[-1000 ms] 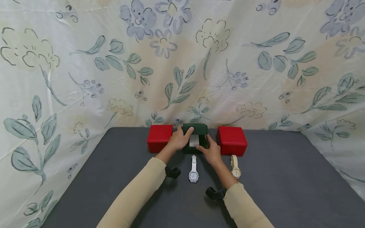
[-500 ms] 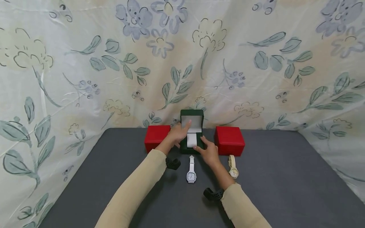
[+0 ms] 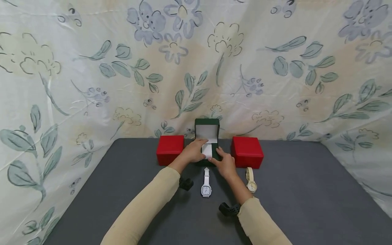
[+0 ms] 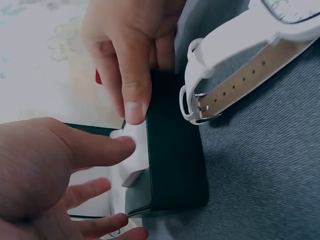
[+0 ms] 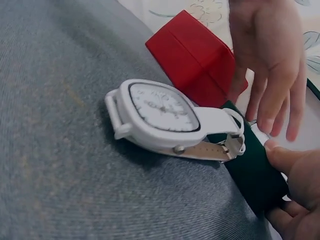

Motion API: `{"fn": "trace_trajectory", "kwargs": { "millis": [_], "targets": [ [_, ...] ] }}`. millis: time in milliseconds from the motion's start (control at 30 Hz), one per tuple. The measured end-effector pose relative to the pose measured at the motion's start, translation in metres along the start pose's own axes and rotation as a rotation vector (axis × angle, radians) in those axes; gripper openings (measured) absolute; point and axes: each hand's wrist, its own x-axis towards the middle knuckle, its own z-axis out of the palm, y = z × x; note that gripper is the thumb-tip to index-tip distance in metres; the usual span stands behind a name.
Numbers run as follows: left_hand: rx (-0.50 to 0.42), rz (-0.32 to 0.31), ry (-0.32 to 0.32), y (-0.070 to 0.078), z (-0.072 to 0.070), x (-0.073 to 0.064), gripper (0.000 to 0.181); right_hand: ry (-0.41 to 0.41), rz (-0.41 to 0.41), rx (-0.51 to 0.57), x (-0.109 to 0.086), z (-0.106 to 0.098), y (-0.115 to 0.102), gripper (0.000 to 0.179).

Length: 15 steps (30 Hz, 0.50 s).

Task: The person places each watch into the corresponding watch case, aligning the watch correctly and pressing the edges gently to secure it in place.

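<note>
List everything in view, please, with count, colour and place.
Table: 1, grey, foreground
Cloth: 1, pale floral, background
Open box: 1, green, table's back middle
Cushion: 1, white, in the open box
Closed boxes: 2, red, flanking the open box
Square watch: 1, white, before the open box
Round watch: 1, cream, before the right closed box
Sleeves: 2, beige, foreground
Wrist cameras: 2, black, near the sleeves
Left hand: 1, at the cushion
Right hand: 1, gripping the open box
</note>
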Motion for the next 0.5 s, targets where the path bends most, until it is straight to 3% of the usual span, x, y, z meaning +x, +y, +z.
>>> {"fn": "trace_trajectory", "kwargs": {
  "millis": [200, 500],
  "targets": [
    [0.092, -0.043, -0.062, 0.007, 0.001, 0.012, 0.068, -0.015, 0.016, -0.01, 0.004, 0.002, 0.003, 0.062],
    [0.194, -0.051, -0.036, 0.011, 0.004, 0.027, 0.061, -0.002, 0.002, -0.005, 0.004, 0.0, 0.004, 0.064]
  ]
}}
